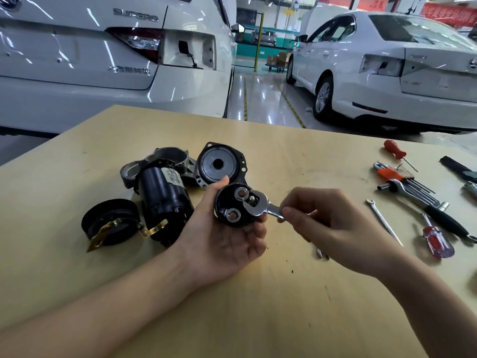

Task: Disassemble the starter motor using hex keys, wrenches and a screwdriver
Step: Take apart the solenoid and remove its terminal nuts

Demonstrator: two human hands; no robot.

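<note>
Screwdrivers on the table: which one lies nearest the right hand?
The clear-red-handled screwdriver, at the table's near right, beside the right hand. The opaque red one lies at the far edge.

The left hand (227, 239) lies palm up, fingers curled — gripping. The right hand (327, 223) pinches, knuckles up — both forearms reach inward.

The left white car (77, 60) carries chrome letters on its boot lid that read "SUPERB" (136, 15); a second chrome badge (129, 70) lower on the same lid is too blurred to read. The black motor body (162, 200) bears a small white label (173, 177) with print too small to make out. Red banners (449, 11) at the far right show unreadable characters.
</note>
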